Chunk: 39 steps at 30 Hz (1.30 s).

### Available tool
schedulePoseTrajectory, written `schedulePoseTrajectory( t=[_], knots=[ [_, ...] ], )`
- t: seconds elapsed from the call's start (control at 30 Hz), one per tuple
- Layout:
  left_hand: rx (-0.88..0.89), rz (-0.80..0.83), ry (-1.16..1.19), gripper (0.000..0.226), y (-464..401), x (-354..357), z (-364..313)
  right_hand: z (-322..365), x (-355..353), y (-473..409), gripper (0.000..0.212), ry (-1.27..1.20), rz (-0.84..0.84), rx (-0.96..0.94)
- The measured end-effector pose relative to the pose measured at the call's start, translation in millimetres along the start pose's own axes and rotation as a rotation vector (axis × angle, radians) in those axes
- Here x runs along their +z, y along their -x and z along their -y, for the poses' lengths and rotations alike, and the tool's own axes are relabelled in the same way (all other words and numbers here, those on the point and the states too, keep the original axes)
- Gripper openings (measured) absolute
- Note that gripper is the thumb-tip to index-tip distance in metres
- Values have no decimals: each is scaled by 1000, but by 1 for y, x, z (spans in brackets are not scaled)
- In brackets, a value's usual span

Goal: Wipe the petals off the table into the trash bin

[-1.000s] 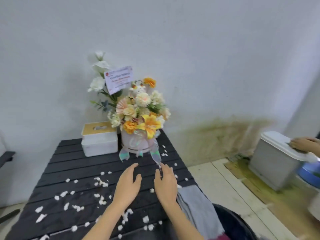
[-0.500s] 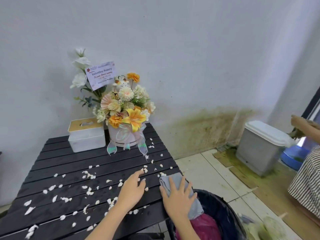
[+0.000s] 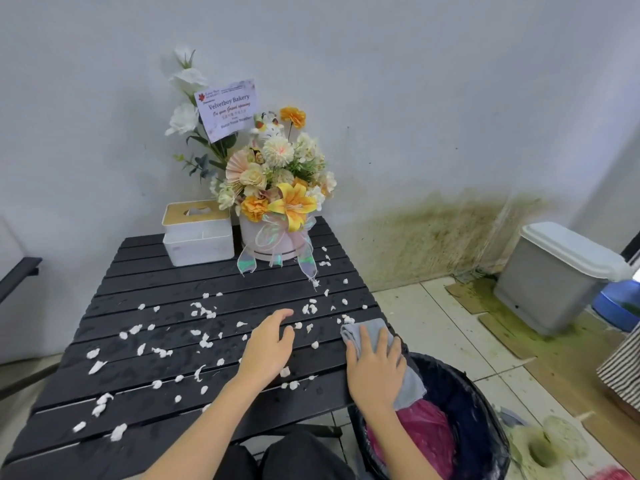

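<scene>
Several white petals (image 3: 204, 341) lie scattered over the black slatted table (image 3: 145, 271). My right hand (image 3: 375, 370) presses flat on a grey cloth (image 3: 367, 329) at the table's right edge; the cloth's lower end hangs over the trash bin (image 3: 485, 427). The bin stands just right of the table, lined with a black bag, with pink plastic inside. My left hand (image 3: 268, 344) rests on the table among the petals, fingers apart, holding nothing.
A flower arrangement (image 3: 277, 188) with a card and a white tissue box (image 3: 198, 233) stand at the table's back. A grey lidded bin (image 3: 554, 275) sits by the wall on the right. A striped garment (image 3: 623, 365) shows at the right edge.
My right hand has moved from the table's middle onto the grey cloth at the right edge. My left hand stayed on the table. The other person's hand left the grey lidded bin.
</scene>
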<state>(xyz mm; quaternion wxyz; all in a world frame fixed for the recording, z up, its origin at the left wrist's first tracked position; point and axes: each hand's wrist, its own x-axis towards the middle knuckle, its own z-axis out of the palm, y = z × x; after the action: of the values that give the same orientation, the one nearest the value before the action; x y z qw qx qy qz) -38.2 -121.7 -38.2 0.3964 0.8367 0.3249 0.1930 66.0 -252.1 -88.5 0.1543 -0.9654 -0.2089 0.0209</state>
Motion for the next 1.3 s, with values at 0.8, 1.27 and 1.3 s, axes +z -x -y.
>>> schedulePoseTrajectory(
  t=[0.8,1.27,1.3],
  knots=[
    [114,-86,-284,39,18,15,42,-5,6,-5,72,118,45,-23],
    [-56,61,-690,54,-9,-2,64,-2,5,-3,62,126,3,-4],
    [-61,39,-700,54,-8,2,64,-2,5,-2,63,128,-12,-3]
  ],
)
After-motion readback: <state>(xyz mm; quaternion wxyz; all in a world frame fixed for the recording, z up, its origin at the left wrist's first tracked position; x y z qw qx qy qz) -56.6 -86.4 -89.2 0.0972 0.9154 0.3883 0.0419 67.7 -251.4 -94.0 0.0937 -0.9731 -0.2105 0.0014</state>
